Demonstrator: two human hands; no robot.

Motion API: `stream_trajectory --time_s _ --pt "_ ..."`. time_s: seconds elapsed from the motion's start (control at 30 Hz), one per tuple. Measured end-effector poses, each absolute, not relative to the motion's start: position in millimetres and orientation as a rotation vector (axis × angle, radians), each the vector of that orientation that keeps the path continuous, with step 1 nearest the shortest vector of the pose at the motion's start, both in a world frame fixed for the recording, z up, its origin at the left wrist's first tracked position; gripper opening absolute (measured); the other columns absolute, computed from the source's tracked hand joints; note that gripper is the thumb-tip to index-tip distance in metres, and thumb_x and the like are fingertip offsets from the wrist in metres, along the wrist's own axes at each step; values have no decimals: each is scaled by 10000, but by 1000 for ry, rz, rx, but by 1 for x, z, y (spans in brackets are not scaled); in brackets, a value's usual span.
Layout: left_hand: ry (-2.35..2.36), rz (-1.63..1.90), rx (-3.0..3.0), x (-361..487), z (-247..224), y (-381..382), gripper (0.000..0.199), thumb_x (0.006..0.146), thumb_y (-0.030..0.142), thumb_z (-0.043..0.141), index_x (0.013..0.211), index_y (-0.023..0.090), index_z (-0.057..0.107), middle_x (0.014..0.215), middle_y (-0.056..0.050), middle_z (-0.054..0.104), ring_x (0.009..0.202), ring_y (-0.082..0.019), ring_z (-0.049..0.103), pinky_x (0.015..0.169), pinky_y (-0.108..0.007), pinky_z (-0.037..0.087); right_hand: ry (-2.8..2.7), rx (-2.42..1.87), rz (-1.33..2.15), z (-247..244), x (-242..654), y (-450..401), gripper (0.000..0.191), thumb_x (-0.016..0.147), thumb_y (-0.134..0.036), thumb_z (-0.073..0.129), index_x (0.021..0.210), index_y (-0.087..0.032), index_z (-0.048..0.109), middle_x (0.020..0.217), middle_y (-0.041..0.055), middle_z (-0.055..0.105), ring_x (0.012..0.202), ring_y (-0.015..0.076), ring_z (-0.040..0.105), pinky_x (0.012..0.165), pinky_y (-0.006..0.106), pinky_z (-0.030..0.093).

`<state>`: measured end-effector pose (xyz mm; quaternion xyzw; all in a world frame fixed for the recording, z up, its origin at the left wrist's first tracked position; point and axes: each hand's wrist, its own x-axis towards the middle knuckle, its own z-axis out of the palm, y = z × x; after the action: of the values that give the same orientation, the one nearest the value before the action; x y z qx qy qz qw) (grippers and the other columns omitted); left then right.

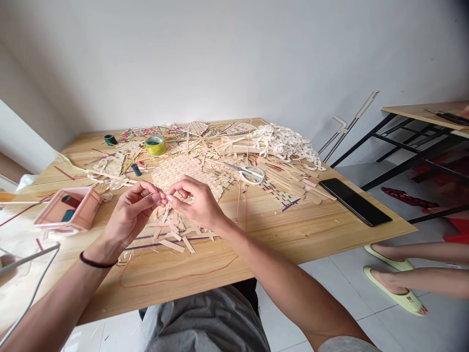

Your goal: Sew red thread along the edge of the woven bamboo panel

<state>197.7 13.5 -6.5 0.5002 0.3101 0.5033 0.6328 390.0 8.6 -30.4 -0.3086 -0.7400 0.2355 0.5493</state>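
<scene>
Over the middle of the table, my left hand (137, 210) and my right hand (194, 199) meet fingertip to fingertip. Both are closed in a pinch; whatever sits between the fingers is too small to make out. Just beyond them lies a woven mat of pale strips (176, 168). Short cut strips (174, 244) are scattered beneath the hands. A thin red thread (183, 277) loops across the wood in front of me; I cannot tell whether it reaches my fingers. White-handled scissors (252, 175) rest to the right of the mat.
Left stands a pink plastic basket (86, 210) with spools inside. Farther back are a blue spool (136, 169), a green spool (110, 140) and yellow tape (156, 145). White cord (286, 142) is heaped back right, near a black phone (355, 201). Another person's feet (395, 281) show beside the table.
</scene>
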Motion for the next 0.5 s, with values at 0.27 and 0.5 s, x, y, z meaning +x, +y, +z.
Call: stream_trajectory --time_s 0.27,0.5 --pt "673 1143 1343 201 -3 6 176 779 245 898 808 174 740 805 -52 733 727 -166 665 724 -279 535 -1615 -767 912 -32 389 10 208 933 -379 631 953 -175 660 702 -53 447 659 114 401 648 258 345" --pt "723 1133 1490 197 -9 4 136 845 250 846 871 193 725 828 -46 718 790 -191 668 736 -298 537 -1605 -779 1010 -32 390 9 218 925 -391 655 967 -177 667 644 -79 330 576 99 308 554 251 252"
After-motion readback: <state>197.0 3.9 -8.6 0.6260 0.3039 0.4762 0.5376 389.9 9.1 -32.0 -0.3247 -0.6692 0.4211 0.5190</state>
